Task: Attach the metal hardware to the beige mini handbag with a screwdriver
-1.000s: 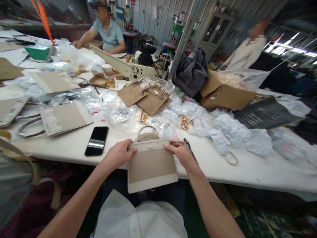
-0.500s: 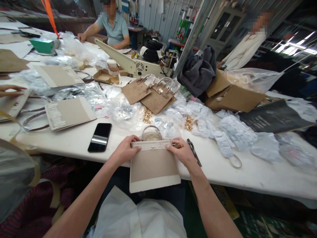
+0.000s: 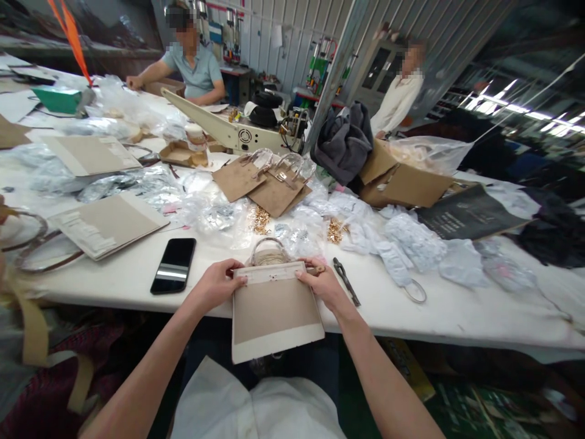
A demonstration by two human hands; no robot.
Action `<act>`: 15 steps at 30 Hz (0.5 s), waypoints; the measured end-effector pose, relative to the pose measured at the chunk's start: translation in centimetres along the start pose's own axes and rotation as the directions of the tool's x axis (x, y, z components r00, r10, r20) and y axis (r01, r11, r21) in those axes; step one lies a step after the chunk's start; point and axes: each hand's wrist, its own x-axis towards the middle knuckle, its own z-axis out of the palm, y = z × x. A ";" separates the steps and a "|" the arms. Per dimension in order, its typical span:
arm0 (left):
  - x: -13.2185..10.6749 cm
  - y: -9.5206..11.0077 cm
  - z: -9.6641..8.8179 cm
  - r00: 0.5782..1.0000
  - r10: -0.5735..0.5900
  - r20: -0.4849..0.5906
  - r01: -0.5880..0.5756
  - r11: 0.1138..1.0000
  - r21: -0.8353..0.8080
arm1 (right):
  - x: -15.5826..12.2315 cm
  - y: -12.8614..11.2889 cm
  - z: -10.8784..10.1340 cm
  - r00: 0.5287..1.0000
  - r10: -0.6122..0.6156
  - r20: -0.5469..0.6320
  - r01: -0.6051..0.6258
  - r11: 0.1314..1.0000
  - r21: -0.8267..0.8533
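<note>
A beige handbag panel (image 3: 276, 305) with a pale top strip, a pale lower border and a looped handle (image 3: 266, 246) lies at the table's front edge, its lower part overhanging. My left hand (image 3: 217, 283) is closed on its upper left corner, thumb on the pale strip. At the upper right corner my right hand (image 3: 322, 283) pinches the panel the same way. A small brown piece shows by the right fingers; I cannot make out what it is. Just right of that hand lies a dark metal hand tool (image 3: 346, 281). The fingers behind the panel are hidden.
A black phone (image 3: 173, 266) lies left of my hands. Brown bag panels (image 3: 280, 190), gold hardware piles (image 3: 337, 230) and plastic bags lie beyond. A cream machine (image 3: 228, 131), a cardboard box (image 3: 402, 183) and another beige panel (image 3: 112, 224) stand or lie around. Two people are across the table.
The view has shifted, so most things sit further left. Both hands keep their grip on the panel, which is slightly more tilted. The co-worker's hand at far left is mostly out of view.
</note>
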 end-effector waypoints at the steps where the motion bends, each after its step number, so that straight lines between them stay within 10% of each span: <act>1: 0.1 0.0 0.0 1.000 -0.002 -0.003 0.002 1.000 0.001 | 0.1 0.1 0.0 1.000 0.000 0.002 0.000 1.000 0.000; 15: 1.2 -1.1 1.4 1.000 -0.019 -0.006 0.019 1.000 0.018 | 0.5 0.3 0.7 0.997 -0.071 -0.021 0.073 0.986 0.150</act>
